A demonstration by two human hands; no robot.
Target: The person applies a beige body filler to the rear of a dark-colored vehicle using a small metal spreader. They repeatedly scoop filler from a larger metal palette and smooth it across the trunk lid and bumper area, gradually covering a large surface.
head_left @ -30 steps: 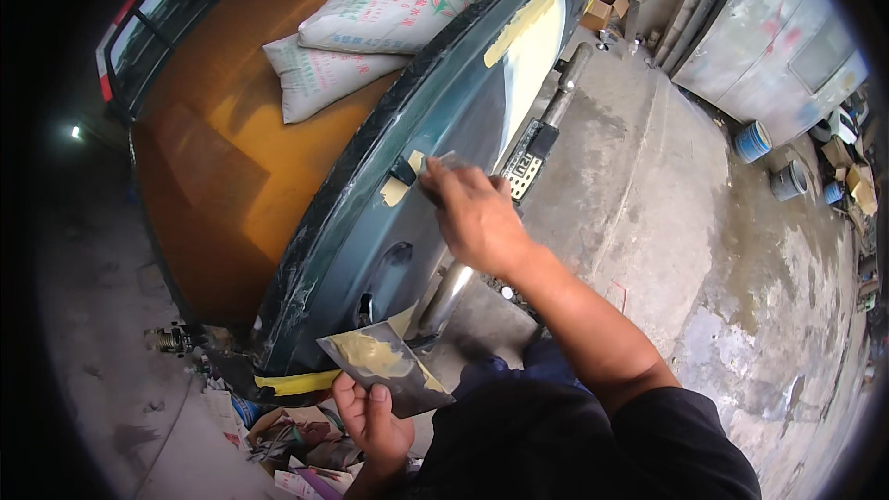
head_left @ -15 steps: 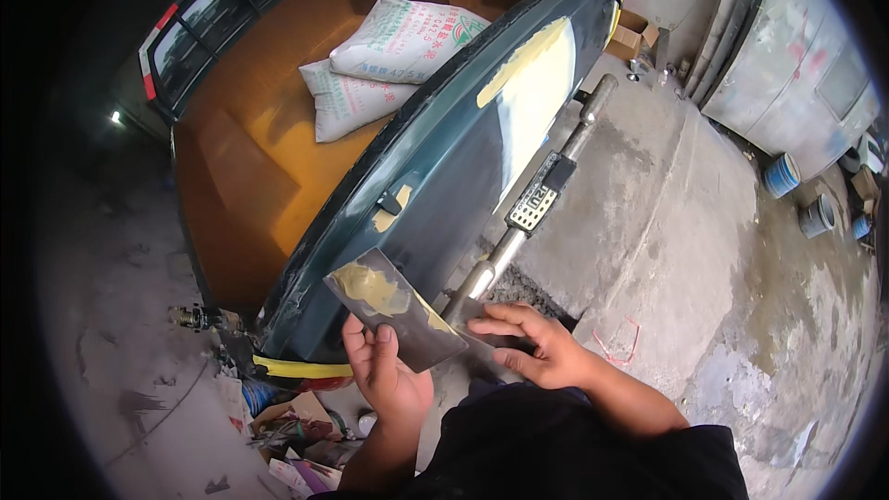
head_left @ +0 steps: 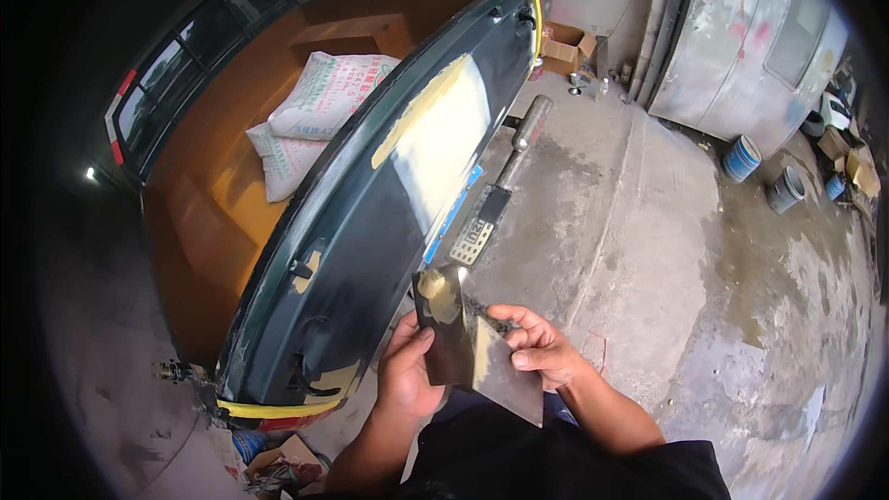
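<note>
My left hand (head_left: 406,372) grips a dark flat putty board (head_left: 448,350) with a lump of yellowish putty (head_left: 437,293) near its far end. Between the thumb and fingers of my right hand (head_left: 548,352) is a grey flat putty spreader (head_left: 514,387), its left edge coated with putty. The two plates sit side by side at an angle, edges close or touching; I cannot tell which. Beyond them stands the dark green tailgate (head_left: 356,250) of a pickup truck, bearing a large pale yellow putty patch (head_left: 435,120) with a whitish area beside it.
White printed sacks (head_left: 326,97) lie in the brown truck bed (head_left: 208,213). A metal bumper bar (head_left: 519,143) juts out along the tailgate. Buckets (head_left: 742,159) and a cardboard box (head_left: 565,48) stand on the concrete floor; clutter lies at the lower left.
Both hands now hold the plates farther right against the truck, and the board has turned more upright. The spreader shows its broad face. The view has shifted, with the truck farther left.
</note>
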